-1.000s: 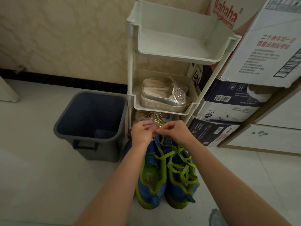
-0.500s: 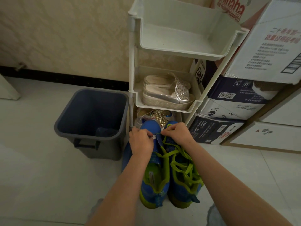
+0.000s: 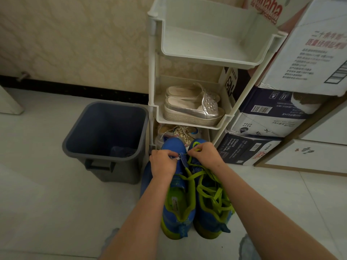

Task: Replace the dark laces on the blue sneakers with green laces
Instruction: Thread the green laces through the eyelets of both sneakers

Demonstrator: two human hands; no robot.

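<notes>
Two blue sneakers with green trim stand side by side on the floor, toes toward the shelf: the left sneaker (image 3: 176, 207) and the right sneaker (image 3: 212, 212). Loose green laces (image 3: 210, 190) lie across the right sneaker and partly over the left one. My left hand (image 3: 162, 164) is closed near the toe end of the left sneaker, pinching something small. My right hand (image 3: 205, 153) pinches a green lace end near the toe of the right sneaker. The fingertips nearly meet over a blue tongue (image 3: 183, 160). No dark lace is visible.
A grey bin (image 3: 105, 141) stands left of the sneakers. A white tiered shelf (image 3: 206, 59) behind them holds silver platform shoes (image 3: 193, 107) and glittery shoes (image 3: 178, 134) below. Stacked cardboard boxes (image 3: 272, 117) sit to the right. Pale tile floor lies around.
The view has tilted down and drawn closer. Both hands have dropped lower onto the sneakers' toe ends, staying close together, and the blue toes now show beyond the fingers.
</notes>
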